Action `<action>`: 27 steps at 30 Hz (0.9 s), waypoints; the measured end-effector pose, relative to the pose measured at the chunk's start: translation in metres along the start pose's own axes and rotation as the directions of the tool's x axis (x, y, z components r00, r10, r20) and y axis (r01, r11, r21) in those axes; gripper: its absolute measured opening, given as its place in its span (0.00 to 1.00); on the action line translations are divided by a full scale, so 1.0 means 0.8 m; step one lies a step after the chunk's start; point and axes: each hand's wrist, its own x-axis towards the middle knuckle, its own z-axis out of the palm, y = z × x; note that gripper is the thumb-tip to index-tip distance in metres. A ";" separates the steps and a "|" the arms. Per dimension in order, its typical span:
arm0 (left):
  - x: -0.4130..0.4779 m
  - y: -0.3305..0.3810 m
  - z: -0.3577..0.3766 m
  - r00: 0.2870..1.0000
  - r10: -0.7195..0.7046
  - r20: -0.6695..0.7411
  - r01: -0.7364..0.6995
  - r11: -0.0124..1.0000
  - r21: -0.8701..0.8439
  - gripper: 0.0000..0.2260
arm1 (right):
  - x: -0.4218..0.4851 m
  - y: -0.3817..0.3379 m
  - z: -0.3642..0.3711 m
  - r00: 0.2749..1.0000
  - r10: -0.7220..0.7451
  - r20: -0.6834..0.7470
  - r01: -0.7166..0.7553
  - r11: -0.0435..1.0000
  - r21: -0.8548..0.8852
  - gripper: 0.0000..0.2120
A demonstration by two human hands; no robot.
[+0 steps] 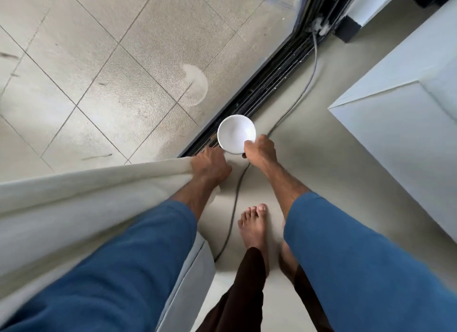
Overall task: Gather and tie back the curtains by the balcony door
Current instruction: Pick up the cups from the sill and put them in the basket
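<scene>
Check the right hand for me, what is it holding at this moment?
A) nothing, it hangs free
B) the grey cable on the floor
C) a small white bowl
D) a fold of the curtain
C: the right hand grips the rim of the white bowl above the door track, while the left hand is the one bunching the curtain.

This is a home, at the threshold of a balcony. The dark sliding-door track (269, 89) runs diagonally across the view and serves as the landmark: beyond it lies the grey tiled balcony floor (103, 59), weathered and stained, and on the near side a smooth beige indoor floor (309, 158). A pale fabric curtain (74, 195) hangs just inside the track, a grey cable (306, 86) trails along it indoors, and bare feet (254, 227) stand on the indoor floor beside it.
</scene>
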 end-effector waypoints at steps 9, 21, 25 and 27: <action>-0.208 0.032 -0.075 0.977 0.119 0.177 -0.106 0.991 -0.083 0.15 | -0.225 0.029 -0.143 0.997 0.071 -0.025 -0.059 0.947 0.315 0.18; -0.517 0.108 -0.185 0.943 0.278 0.181 -0.255 0.957 -0.140 0.16 | -0.554 0.088 -0.313 0.968 0.144 -0.207 -0.033 0.887 0.461 0.21; -0.574 0.108 -0.168 0.927 0.298 0.226 -0.262 0.949 -0.178 0.15 | -0.616 0.138 -0.329 0.936 0.223 -0.273 -0.052 0.853 0.520 0.18; -0.591 0.099 -0.138 0.911 0.325 0.253 -0.286 0.941 -0.179 0.16 | -0.654 0.173 -0.331 0.923 0.243 -0.299 -0.040 0.832 0.553 0.19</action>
